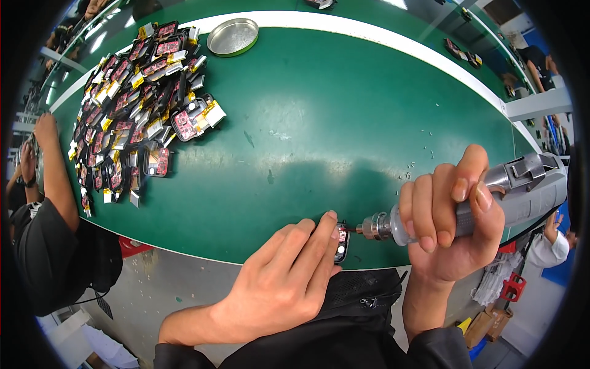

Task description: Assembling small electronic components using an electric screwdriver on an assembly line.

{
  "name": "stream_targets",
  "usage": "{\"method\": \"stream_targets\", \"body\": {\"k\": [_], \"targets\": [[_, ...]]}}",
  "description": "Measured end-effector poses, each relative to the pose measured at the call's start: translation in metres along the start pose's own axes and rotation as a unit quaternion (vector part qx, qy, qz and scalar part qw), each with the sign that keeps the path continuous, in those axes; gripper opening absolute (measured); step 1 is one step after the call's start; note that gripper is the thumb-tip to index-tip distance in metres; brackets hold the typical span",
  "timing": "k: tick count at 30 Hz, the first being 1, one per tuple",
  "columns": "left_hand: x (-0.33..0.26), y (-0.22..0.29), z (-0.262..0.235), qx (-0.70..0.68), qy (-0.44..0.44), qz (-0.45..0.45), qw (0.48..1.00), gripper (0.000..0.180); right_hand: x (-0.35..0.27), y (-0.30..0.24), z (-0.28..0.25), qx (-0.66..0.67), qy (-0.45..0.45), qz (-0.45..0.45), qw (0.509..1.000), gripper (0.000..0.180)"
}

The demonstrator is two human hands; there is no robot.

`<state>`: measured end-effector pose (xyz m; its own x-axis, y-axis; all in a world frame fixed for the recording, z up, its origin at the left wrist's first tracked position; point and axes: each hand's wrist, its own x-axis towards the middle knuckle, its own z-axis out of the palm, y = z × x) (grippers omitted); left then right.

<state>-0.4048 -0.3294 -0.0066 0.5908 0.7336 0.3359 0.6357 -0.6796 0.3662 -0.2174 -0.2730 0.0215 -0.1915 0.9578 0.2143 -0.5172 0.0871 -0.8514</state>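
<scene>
Two hands share the near edge of the green counter (319, 123), and we see them working on one small part. Our left hand (289, 280) lies palm down with the fingers held together and stretched forward, their tips pressing on a small black electronic module (342, 242) that sits flat on the counter right at its near rim. Our right hand (452, 221) is wrapped tightly around a grey power screwdriver (522, 187), all fingers curled over its barrel and the thumb on top; the tool lies nearly level, pointing left, and its metal tip (369, 226) meets the module's right edge. The module is mostly covered by the left fingertips, so we cannot tell what its upper face looks like beyond a dark frame and a reddish patch. Well apart, on the far left of the counter, a big heap of similar modules (132, 104) with red boards and yellow-taped silver cells is spread out. Beyond that heap, near the white band along the far edge, stands a shallow round metal dish (233, 37). At the left rim a person in a dark sleeve (46, 246) raises an arm beside the counter.
</scene>
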Motion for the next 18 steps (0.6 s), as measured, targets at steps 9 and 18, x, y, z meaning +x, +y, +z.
{"method": "stream_targets", "body": {"k": [9,18], "targets": [[-0.0004,0.0008,0.0008,-0.001,0.004,0.001,1.000,0.046,-0.0030,-0.0007,-0.0009,0.007,0.005,-0.001,1.000,0.015],[-0.0011,0.0004,0.0021,0.000,0.010,0.001,1.000,0.046,-0.0046,-0.0013,-0.0005,0.006,0.007,0.003,1.000,0.015]]}}
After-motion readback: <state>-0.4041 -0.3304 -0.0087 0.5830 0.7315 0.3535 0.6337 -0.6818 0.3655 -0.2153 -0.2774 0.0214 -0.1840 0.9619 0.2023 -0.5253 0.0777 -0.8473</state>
